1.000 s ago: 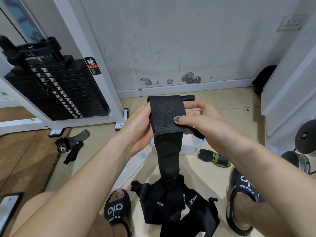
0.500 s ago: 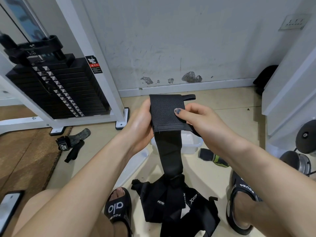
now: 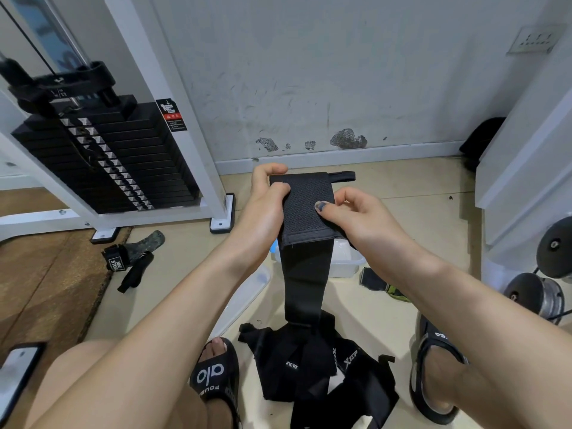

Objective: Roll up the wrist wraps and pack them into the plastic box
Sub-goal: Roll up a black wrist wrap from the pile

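Note:
A long black wrist wrap is held up in front of me, its upper end folded over with a thumb loop sticking out to the right. My left hand pinches the upper left corner of the fold. My right hand pinches its right side, thumb on the front. The wrap's tail hangs down into a heap of black wraps on the floor between my feet. Behind the wrap sits the clear plastic box, mostly hidden; its lid lies to the left.
A white weight-stack machine fills the left. More straps lie on the floor at left, a black-and-green wrap at right. Dumbbells and a white frame stand at the right edge. A phone lies at bottom left.
My left hand has slid up from the wrap's side to its upper left corner, fingers now curled over the top. The right hand has shifted slightly right on the fold.

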The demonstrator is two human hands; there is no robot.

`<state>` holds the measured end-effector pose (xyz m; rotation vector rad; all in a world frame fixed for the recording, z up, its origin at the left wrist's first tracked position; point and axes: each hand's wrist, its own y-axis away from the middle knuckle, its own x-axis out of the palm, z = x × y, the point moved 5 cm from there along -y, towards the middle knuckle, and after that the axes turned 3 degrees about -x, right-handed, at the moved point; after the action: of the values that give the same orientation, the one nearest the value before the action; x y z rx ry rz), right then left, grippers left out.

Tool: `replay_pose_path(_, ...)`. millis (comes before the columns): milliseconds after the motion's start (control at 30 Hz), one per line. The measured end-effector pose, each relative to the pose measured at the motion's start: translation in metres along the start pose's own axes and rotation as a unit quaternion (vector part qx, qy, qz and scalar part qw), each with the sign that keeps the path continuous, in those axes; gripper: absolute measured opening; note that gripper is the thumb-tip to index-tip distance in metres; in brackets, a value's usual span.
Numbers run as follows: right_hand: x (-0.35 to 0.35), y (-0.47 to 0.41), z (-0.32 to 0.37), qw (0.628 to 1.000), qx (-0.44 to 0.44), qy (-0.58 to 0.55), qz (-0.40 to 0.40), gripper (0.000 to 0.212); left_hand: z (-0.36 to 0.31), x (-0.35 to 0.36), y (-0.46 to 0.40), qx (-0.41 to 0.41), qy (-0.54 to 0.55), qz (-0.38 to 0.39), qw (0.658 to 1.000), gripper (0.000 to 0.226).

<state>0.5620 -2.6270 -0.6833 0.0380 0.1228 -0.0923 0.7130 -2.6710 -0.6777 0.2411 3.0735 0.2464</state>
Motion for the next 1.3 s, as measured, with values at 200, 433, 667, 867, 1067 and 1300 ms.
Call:
replay_pose_path(200,0.002,0.001,0.0,1.0,0.007,-0.021,0.016,0.031,-0.006,0.002,0.004,0.007,0.011,0.006,1.0,0.03)
replay_pose_path(433,-0.001,-0.002,-0.002,0.996,0.053,-0.063,0.016,0.022,-0.007,0.003,0.003,0.012,-0.007,-0.005,1.0,0.02)
replay_pose_path(667,-0.015,-0.011,-0.004,0.992,0.044,-0.102,-0.059,0.015,-0.008,0.009,0.009,0.062,-0.073,0.058,0.994,0.031)
replay_pose_path(867,-0.016,-0.011,-0.008,0.955,0.102,-0.268,-0.069,0.008,-0.011,0.011,0.01,0.085,-0.088,0.067,0.99,0.03)
replay_pose_path(1067,-0.023,-0.01,-0.007,0.945,0.092,-0.288,-0.126,0.013,-0.009,0.012,0.011,0.092,-0.1,0.066,0.988,0.029)
replay_pose_path(1300,-0.032,-0.008,-0.006,0.953,0.071,-0.226,-0.187,0.018,-0.007,0.013,0.01,0.092,-0.116,0.049,0.988,0.03)
